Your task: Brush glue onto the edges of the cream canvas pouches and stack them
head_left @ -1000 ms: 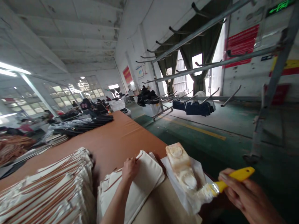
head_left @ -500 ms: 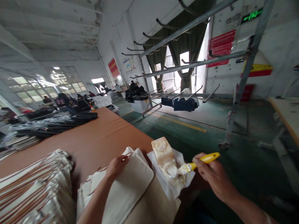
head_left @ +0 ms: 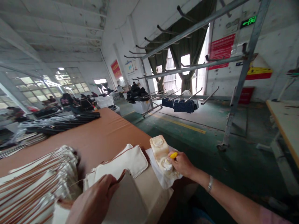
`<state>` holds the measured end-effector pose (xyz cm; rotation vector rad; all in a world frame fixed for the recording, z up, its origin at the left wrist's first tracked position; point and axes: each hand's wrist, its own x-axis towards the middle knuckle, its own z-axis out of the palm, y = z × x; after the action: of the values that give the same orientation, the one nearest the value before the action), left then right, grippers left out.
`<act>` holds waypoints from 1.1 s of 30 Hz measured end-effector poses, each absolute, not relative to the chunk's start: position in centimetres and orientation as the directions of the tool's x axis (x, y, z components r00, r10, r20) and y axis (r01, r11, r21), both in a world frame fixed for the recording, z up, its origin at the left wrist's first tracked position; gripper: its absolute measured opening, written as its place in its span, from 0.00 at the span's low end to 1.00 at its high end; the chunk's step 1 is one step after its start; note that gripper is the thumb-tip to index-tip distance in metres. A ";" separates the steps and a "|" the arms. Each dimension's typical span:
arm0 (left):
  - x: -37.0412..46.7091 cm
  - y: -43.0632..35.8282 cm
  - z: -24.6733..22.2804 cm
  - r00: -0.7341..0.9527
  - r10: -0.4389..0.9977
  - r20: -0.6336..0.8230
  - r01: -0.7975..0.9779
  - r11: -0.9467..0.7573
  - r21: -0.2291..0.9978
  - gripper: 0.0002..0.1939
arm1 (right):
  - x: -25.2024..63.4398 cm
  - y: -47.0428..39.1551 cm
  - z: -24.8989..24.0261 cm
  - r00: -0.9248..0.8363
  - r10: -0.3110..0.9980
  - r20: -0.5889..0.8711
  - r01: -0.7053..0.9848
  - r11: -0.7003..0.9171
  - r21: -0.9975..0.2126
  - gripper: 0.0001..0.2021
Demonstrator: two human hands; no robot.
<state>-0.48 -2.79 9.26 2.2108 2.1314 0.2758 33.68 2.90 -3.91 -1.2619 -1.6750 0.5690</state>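
Since the earlier frame the right hand (head_left: 183,163) has moved in from the lower right to the glue container (head_left: 161,154) at lower centre, fingers closed on the yellow-handled brush (head_left: 173,155), its bristles hidden. The left hand (head_left: 93,202) has drawn back to the bottom edge, fingers pinching one cream fabric piece (head_left: 126,199). The red wall signs (head_left: 221,47) at upper right are unreadable.

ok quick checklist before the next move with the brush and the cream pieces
1. Right hand grips yellow brush: ok.
2. Bristles in the glue container: cannot tell, hand hides them.
3. Container sits on its white sheet: ok.
4. Left hand holds top cream piece: ok.
5. Cream pouch lies flat beside container: ok.
6. Container near the table edge: not ok.
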 end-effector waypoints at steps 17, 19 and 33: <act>1.1 -6.6 5.6 0.074 0.991 0.113 0.787 -0.127 0.604 0.16 | 33.8 -1.8 -3.9 -0.130 0.868 0.479 0.493 0.476 -0.729 0.11; 1.1 -7.0 5.5 0.070 0.991 0.111 0.763 -0.125 0.634 0.18 | 33.4 -1.8 -3.7 -0.110 0.875 0.472 0.487 0.461 -0.742 0.12; 0.7 -7.8 3.3 0.102 0.994 -0.031 0.527 -0.028 0.849 0.27 | 25.9 -6.8 5.8 -0.059 0.902 0.428 -0.044 0.426 -0.903 0.14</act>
<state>0.74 -7.82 3.31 1.6512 1.5163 0.8096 25.95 -6.84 5.82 -0.8235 -1.4131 0.9376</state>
